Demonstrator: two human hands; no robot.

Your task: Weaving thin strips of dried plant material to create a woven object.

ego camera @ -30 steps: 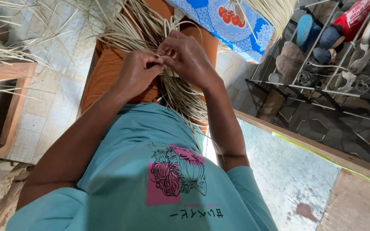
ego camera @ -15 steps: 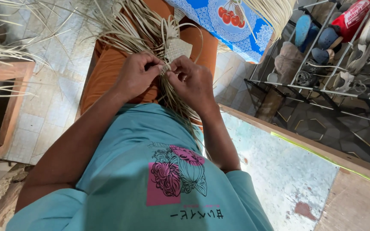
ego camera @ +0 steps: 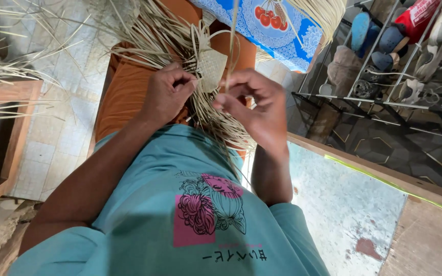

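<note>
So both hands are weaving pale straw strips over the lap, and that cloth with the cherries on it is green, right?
Not quite. The head view shows the cherry cloth is blue, not green. The rest holds: the left hand and right hand work pale straw strips into a small woven piece over the lap.

Pale tiled floor, metal shoe rack, wooden bench.

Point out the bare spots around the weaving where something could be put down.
Bare room: the pale tiled floor between the wooden frame and the orange lap; also the grey slab past the right hand. Crowded: loose straw strips around the left hand, and the shoe rack.
</note>
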